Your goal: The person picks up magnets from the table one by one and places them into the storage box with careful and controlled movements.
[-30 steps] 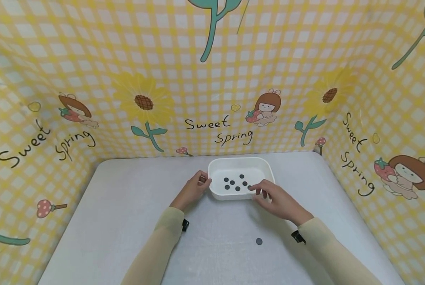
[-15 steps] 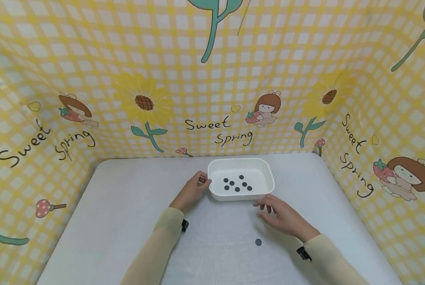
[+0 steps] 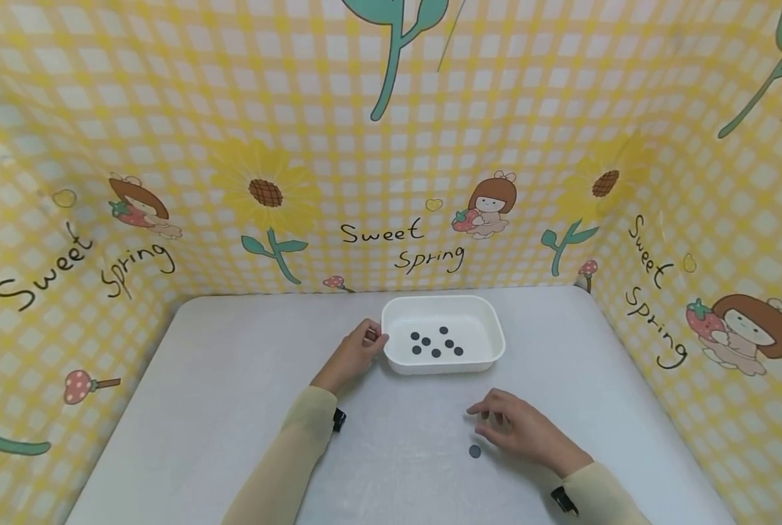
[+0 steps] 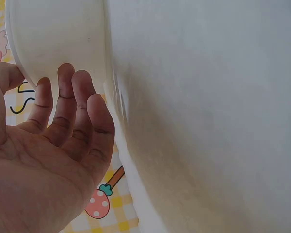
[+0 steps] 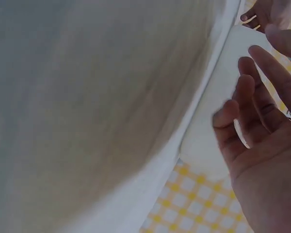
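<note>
In the head view a white rectangular tray (image 3: pixel 443 368) stands near the back of the table. Several small dark grey round discs (image 3: pixel 436 353) lie flat and apart on its floor. My left hand (image 3: pixel 359 348) is at the tray's left end, holding its rim; in the left wrist view the thumb meets the rim and the fingertips (image 4: pixel 65 73) lie against the outer wall. One more grey disc (image 3: pixel 474 451) lies on the table in front of the tray. Just beyond and right of it hovers my right hand (image 3: pixel 518 429), fingers loosely bent, holding nothing.
A pale cloth covers the table (image 3: pixel 233 423). Yellow checked fabric (image 3: pixel 364 160) with printed flowers and lettering rises behind it and along both sides. Dark wrist cameras (image 3: pixel 564 501) sit at both sleeves.
My right hand has left the tray's front right edge and come back towards the loose disc. The disc under its fingertips now shows inside the tray. My left hand stays put.
</note>
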{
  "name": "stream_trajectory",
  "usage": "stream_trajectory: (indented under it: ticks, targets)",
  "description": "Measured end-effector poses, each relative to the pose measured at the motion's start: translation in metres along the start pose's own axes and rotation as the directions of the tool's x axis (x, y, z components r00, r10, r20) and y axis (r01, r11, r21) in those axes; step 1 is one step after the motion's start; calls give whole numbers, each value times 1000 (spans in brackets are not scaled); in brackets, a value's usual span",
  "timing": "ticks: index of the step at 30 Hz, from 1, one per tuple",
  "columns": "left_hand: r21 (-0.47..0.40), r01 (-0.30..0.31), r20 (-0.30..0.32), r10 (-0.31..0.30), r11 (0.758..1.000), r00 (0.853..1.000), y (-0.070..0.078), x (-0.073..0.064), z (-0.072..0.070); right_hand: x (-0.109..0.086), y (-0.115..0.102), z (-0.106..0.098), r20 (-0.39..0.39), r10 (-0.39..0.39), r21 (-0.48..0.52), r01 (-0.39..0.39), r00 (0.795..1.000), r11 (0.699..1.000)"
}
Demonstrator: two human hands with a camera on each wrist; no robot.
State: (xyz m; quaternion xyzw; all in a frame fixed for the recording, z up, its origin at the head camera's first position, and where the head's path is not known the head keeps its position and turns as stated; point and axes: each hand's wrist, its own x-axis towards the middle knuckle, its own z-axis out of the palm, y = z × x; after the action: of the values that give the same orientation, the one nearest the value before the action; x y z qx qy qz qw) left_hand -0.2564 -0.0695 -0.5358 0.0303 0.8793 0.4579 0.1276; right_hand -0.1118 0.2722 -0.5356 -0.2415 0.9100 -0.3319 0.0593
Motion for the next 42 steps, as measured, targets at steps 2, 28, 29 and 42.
stream_trajectory:
  ticks: [2,28,29,42]
  targets:
    - [-2,1,0,-1,1000,1000,0,0,0,-2,-1,1,12,2,0,-2,1000,1000]
    - [-9,-9,-4,9,1000,1000,1,-1,-1,-8,-1,5,142,-60,-65,70,988,995]
    - [-10,-9,-5,9,1000,1000,0,-1,-1,-8,-1,5,144,-62,-68,73,988,995]
    - [-18,-10,8,10,1000,1000,1,-1,-2,-9,-3,5,147,-105,-105,121,984,987]
